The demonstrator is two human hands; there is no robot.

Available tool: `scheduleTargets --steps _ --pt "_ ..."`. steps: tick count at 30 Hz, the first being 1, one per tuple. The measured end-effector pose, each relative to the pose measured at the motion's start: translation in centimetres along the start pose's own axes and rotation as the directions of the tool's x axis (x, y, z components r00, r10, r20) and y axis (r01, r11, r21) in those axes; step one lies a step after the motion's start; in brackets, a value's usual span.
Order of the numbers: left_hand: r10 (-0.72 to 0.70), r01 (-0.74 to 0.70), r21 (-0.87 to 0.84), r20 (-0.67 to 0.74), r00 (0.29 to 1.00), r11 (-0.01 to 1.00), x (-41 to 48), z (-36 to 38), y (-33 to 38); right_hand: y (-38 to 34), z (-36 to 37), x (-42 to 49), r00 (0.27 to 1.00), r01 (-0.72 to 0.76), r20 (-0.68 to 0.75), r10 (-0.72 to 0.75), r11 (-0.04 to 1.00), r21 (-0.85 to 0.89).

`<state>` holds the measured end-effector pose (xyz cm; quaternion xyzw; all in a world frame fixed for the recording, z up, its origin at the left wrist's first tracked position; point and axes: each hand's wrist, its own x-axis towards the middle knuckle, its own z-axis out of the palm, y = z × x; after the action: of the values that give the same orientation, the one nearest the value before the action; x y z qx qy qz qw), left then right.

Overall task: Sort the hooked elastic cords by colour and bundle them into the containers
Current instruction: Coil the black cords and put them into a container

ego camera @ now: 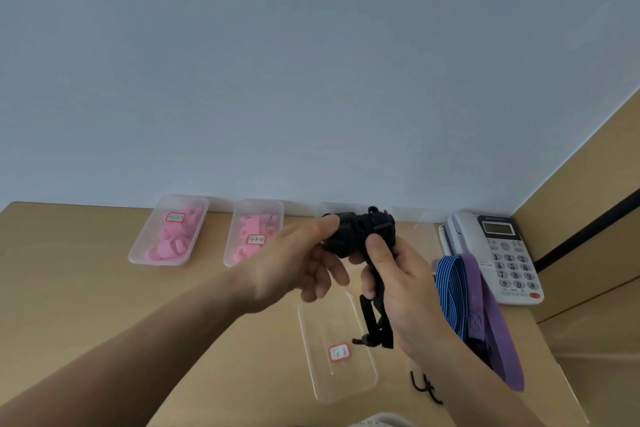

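A bundle of black elastic cord [360, 232] is held up above the desk between both hands. My right hand [398, 284] grips it from below, thumb on the bundle, with a loose black tail and hook [375, 329] hanging down. My left hand [294, 263] touches the bundle's left side with thumb and fingertips. Under the hands lies an empty clear container [337, 374] with a red-framed label. Two clear containers at the back left hold pink cords [169, 239] [254, 236]. Blue striped and purple cords [464, 302] lie at the right.
A white desk telephone [502, 253] stands at the back right against a wooden partition [588, 218]. A dark hook [420, 386] lies on the wooden desk [86, 288] near the front. Another clear container [424, 229] sits behind the hands by the wall.
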<state>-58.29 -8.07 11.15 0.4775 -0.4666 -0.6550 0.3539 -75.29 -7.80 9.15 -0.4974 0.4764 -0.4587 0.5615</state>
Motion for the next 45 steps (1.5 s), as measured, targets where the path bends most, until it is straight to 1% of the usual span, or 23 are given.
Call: scheduleTargets --steps 1,3,6,8,10,13,15,17,20,24,26,27,29,31,33,37,38,40,42,43,44,45 --pt "-0.050 0.055 -0.083 0.058 0.997 0.995 -0.2 0.0 0.2 0.1 -0.1 0.0 1.000 0.004 0.007 -0.004 1.000 -0.005" --pt "-0.087 0.117 -0.228 0.141 0.986 0.967 -0.3 -0.1 0.4 0.3 -0.2 0.1 1.000 0.009 0.016 -0.009 1.000 -0.015" --pt "-0.123 0.193 -0.401 0.195 0.973 0.895 -0.2 -0.3 0.7 0.1 -0.2 0.1 1.000 0.004 0.011 -0.003 1.000 -0.025" --pt "-0.123 0.195 -0.434 0.189 0.974 0.879 -0.1 -0.3 0.6 0.0 0.0 0.0 1.000 -0.029 0.008 0.029 1.000 0.004" --pt "-0.092 0.149 -0.410 0.155 0.984 0.900 0.0 -0.2 0.5 0.0 0.3 -0.1 0.996 -0.083 -0.013 0.084 0.996 0.021" --pt "-0.050 0.059 -0.327 0.038 0.998 0.943 0.2 0.0 0.2 -0.1 0.8 -0.2 0.984 -0.174 -0.034 0.174 0.985 0.017" --pt "0.000 -0.005 -0.191 -0.027 1.000 0.982 0.2 0.1 -0.1 -0.2 0.8 -0.5 0.975 -0.222 -0.021 0.222 0.975 -0.006" --pt "0.064 -0.066 -0.036 -0.045 0.997 0.997 0.2 0.0 -0.3 -0.3 0.7 -0.6 0.968 -0.250 -0.011 0.250 0.968 -0.033" --pt "0.165 -0.152 0.162 -0.073 0.984 0.975 0.3 0.0 -0.9 -0.6 0.4 -0.5 0.958 -0.285 0.001 0.286 0.955 -0.083" --pt "0.266 -0.223 0.334 -0.087 0.960 0.916 0.4 0.0 -1.6 -1.0 -0.2 -0.3 0.951 -0.308 -0.010 0.309 0.940 -0.147" --pt "0.323 -0.251 0.453 -0.090 0.942 0.855 0.4 0.1 -1.7 -1.1 -0.3 -0.3 0.950 -0.312 -0.026 0.312 0.941 -0.131" --pt "0.371 -0.271 0.529 -0.091 0.924 0.804 0.4 0.3 -1.7 -1.1 -0.3 -0.3 0.948 -0.318 -0.035 0.316 0.942 -0.109" --pt "0.491 -0.316 0.669 -0.084 0.867 0.672 0.3 0.8 -1.7 -1.2 -0.2 -0.3 0.943 -0.331 -0.040 0.329 0.942 -0.056" --pt "0.577 -0.346 0.748 -0.061 0.814 0.567 0.3 1.1 -1.8 -1.3 -0.1 -0.3 0.942 -0.334 -0.020 0.334 0.943 0.000" --pt "0.627 -0.371 0.784 -0.030 0.779 0.499 0.3 1.0 -2.1 -1.3 -0.3 -0.3 0.944 -0.331 0.019 0.331 0.943 0.034" --pt "0.679 -0.408 0.788 -0.017 0.734 0.461 0.6 0.5 -2.8 -1.6 -0.8 -0.2 0.942 -0.314 0.125 0.312 0.949 0.001" --pt "0.700 -0.419 0.802 0.002 0.714 0.426 0.6 0.6 -2.9 -1.6 -0.7 -0.1 0.941 -0.312 0.141 0.306 0.950 0.020" --pt "0.747 -0.426 0.856 0.073 0.661 0.294 1.0 1.0 -3.2 -1.5 -0.2 -0.1 0.951 -0.298 0.106 0.290 0.953 0.063" --pt "0.795 -0.391 0.911 0.136 0.592 0.135 1.5 1.2 -3.5 -1.3 0.4 0.1 0.959 -0.285 0.035 0.283 0.954 0.089" --pt "0.814 -0.371 0.926 0.162 0.558 0.070 1.7 1.1 -3.6 -1.3 0.7 0.2 0.958 -0.285 0.025 0.285 0.951 0.122" --pt "0.828 -0.362 0.931 0.174 0.532 0.037 1.8 1.0 -3.7 -1.2 0.9 0.3 0.958 -0.285 0.032 0.284 0.944 0.167" --pt "0.831 -0.366 0.929 0.161 0.533 0.055 1.9 1.0 -3.8 -1.2 0.8 0.4 0.960 -0.280 0.048 0.276 0.939 0.201"
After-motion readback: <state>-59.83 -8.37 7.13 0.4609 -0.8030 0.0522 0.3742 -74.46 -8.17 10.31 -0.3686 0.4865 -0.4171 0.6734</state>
